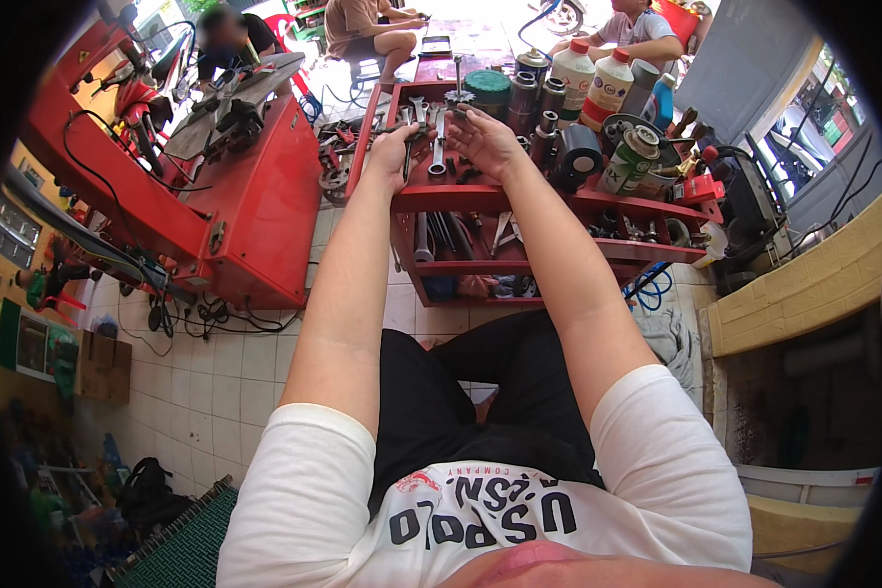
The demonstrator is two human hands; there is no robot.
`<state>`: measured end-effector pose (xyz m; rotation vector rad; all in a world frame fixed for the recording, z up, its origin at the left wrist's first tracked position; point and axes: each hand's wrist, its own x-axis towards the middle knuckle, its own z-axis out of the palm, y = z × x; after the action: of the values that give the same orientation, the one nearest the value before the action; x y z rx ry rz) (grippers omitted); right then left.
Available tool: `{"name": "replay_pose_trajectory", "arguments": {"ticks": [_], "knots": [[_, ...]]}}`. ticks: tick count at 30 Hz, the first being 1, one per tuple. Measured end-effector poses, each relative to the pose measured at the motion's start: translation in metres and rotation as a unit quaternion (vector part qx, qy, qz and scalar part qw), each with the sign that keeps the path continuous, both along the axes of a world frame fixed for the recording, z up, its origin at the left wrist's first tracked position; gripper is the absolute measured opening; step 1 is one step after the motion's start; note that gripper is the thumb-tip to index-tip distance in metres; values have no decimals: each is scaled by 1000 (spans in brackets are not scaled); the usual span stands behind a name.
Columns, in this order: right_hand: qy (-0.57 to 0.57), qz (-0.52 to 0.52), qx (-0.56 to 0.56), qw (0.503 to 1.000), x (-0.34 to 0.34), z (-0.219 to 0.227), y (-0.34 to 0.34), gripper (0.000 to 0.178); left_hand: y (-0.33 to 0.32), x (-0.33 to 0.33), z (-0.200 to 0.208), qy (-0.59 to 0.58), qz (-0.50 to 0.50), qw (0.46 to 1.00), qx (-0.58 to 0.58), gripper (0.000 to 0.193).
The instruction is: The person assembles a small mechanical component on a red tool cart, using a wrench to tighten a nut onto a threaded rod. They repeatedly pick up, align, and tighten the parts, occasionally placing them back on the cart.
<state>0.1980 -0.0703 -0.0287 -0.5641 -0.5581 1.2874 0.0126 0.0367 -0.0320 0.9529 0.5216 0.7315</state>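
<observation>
Both my arms reach forward over the top shelf of a red tool cart (490,199). My left hand (394,149) is closed around the shank of a steel wrench (409,157) lying among other wrenches (439,137) on the shelf. Close beside it, my right hand (485,139) hovers palm-up with its fingers spread, its fingertips pinching a small dark metal part (459,111). What that part is cannot be made out.
Cans, plastic bottles (610,83) and a black roll (580,152) crowd the cart's right side. Lower shelves hold more tools. A red machine (255,196) stands to the left with cables on the tiled floor. Several people sit beyond the cart.
</observation>
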Motion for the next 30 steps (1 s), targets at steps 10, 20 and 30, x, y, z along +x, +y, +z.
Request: {"name": "replay_pose_trajectory", "arguments": {"ticks": [10, 20, 30], "knots": [[-70, -41, -74, 994, -4, -9, 6, 26, 0, -2, 1, -19, -6, 1000, -3, 17], [-174, -30, -99, 979, -7, -10, 4, 24, -4, -1, 3, 15, 23, 1000, 1, 15], [-165, -31, -100, 981, -3, -14, 7, 23, -9, 2, 2, 29, 22, 999, 37, 19]]}}
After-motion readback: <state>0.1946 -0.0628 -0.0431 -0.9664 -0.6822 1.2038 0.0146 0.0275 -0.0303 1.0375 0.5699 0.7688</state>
